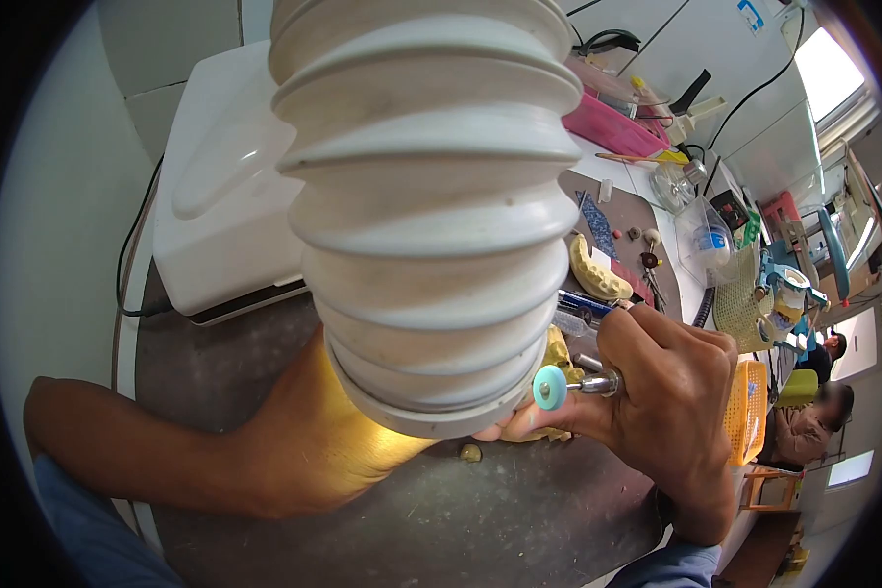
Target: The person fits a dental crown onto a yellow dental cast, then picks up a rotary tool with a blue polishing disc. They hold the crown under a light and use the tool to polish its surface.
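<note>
My right hand (666,382) is closed around a rotary handpiece (603,382). A round teal grinding wheel (550,388) sits on its tip and points to the left. Brightly lit in yellow, my left hand (377,453) reaches under the white corrugated hose (436,225), which hides its fingers and whatever is in them. Fingertips show at the hose's lower rim, close beside the wheel. Behind the wheel, parts of a yellow plaster model (557,348) are visible. A small gold-coloured piece (470,453) lies on the dark mat just below the hose opening.
A white machine (230,186) stands at the left. Toward the right lie a cream plaster dental arch (598,271), a blue pen (586,305), a clear container (704,240) and a pink tray (612,125). An orange basket (747,412) is beyond my right hand. Other people (804,431) sit farther off.
</note>
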Available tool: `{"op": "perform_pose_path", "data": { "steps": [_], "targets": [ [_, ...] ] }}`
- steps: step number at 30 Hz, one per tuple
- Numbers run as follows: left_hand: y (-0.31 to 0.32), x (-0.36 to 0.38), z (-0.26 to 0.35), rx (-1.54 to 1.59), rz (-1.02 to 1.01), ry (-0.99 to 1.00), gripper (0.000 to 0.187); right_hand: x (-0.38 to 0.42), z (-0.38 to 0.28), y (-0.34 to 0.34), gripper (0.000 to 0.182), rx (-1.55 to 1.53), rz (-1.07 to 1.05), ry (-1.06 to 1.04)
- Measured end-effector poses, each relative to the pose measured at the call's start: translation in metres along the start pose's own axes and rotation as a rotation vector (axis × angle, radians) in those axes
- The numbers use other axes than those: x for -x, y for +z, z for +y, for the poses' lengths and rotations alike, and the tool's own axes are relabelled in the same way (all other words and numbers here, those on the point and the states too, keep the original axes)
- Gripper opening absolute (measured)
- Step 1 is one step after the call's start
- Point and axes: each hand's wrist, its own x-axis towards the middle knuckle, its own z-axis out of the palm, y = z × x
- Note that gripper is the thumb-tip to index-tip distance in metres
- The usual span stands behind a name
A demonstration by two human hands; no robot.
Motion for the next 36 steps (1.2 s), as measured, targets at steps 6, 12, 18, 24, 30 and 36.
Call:
{"op": "perform_pose_path", "data": {
  "steps": [6,12,18,24,30,36],
  "targets": [
    [-0.004,-0.003,-0.007,-0.038,-0.072,0.074,0.02,0.0,0.0,0.0,0.069,-0.013,-0.005,-0.026],
    [-0.001,-0.005,0.001,0.133,-0.122,0.024,0.007,0.0,-0.002,-0.001,0.069,0.013,-0.015,-0.051],
    [-0.002,-0.005,-0.001,0.087,-0.152,0.058,0.005,0.001,-0.001,0.001,0.07,0.01,0.016,-0.053],
    [-0.002,-0.005,-0.001,0.106,-0.145,0.031,0.004,0.002,-0.002,0.001,0.071,0.023,0.007,-0.052],
    [-0.006,-0.007,-0.004,0.042,-0.167,0.064,0.005,0.002,-0.002,0.0,0.072,0.031,-0.006,-0.051],
    [-0.01,-0.008,-0.008,-0.079,-0.197,0.125,0.006,0.002,0.0,0.001,0.072,0.016,0.024,-0.056]
  ]
}}
